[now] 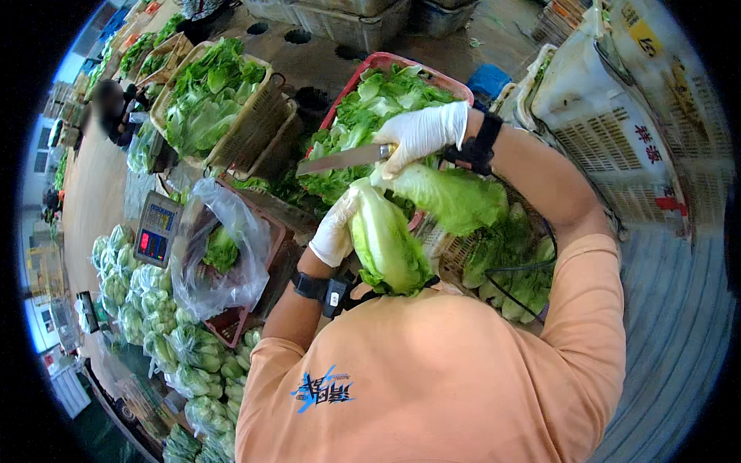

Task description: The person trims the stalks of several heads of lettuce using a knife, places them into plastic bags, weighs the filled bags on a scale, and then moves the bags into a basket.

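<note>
At the left stood the bagged greens (pixel 158 316), and to the right of them a scale (pixel 158 229) and an open clear plastic bag (pixel 189 266), its film thin and limp-looking. Next came the gloved left hand (pixel 334 233), its fingers wrapped around the left side of a lettuce head (pixel 386 239), near the pale far end. Just beyond that hand lay the blade of a knife (pixel 340 160), pointing left; stiff and thin, it was surely best held by the handle alone. The lettuce head hung tilted in front of the person's chest, its frilled green leaves toward the near side. It looked light for its bulk, firm and crisp along the pale ribs, but soft and easily torn at the leaf edges; moisture could have made it slippery, though none could be made out for certain. The pale, thick part near the base seemed the soundest place to hold, with a cupping grip rather than a hard squeeze that might crack the ribs. Farther right, the gloved right hand (pixel 424 135) had its fingers closed on the knife handle. Below it spread a broad leafy piece (pixel 455 199), floppy and fragile in look; whether the right fingers also pinched it could not be told. More leafy greens (pixel 494 293) lay at the near right.
</note>
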The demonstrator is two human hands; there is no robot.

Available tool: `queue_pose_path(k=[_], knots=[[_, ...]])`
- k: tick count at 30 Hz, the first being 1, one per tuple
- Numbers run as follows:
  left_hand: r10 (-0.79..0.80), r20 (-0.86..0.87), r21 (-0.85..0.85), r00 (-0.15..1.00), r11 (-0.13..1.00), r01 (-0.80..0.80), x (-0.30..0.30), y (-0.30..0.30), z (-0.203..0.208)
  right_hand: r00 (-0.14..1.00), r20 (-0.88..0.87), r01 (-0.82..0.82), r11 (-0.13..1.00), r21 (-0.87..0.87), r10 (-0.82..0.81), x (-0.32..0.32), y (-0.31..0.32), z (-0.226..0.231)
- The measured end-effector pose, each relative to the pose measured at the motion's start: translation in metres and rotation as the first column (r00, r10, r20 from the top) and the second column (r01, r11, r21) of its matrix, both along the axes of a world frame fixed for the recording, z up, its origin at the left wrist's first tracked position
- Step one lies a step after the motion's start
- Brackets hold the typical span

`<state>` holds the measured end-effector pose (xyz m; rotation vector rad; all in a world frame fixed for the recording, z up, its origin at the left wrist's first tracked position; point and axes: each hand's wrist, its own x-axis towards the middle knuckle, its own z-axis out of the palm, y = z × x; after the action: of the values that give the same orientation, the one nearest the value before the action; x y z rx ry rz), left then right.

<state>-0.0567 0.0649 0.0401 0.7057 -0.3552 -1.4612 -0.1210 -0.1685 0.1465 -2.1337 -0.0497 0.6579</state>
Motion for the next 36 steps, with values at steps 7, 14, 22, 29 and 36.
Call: queue_pose_path(k=[7, 14, 22, 29, 36], knots=[[0.129, -0.179, -0.02, 0.975, 0.991, -0.135, -0.014, 0.015, -0.014, 0.896, 0.339, 0.41, 0.827, -0.385, -0.286, 0.012, -0.067, -0.088], [0.278, -0.477, 0.001, 0.834, 0.949, -0.316, -0.008, 0.028, -0.041, 0.663, -0.102, 0.706, 0.575, 0.413, -0.741, -0.067, 0.052, -0.131], [0.302, -0.101, 0.125, 0.948, 0.949, -0.289, -0.025, -0.026, 0.039, 0.514, -0.182, 0.614, 0.212, 0.76, -0.838, -0.141, 0.095, -0.092], [0.128, 0.014, 0.003, 0.992, 0.992, -0.129, -0.057, -0.005, -0.017, 0.531, 0.199, 0.661, 0.55, 0.51, -0.823, -0.151, 0.113, -0.062], [0.037, -0.206, -0.061, 0.978, 0.997, -0.05, -0.077, -0.016, -0.005, 0.33, -0.104, 0.554, 0.104, 0.826, -0.938, -0.192, 0.077, -0.037]])
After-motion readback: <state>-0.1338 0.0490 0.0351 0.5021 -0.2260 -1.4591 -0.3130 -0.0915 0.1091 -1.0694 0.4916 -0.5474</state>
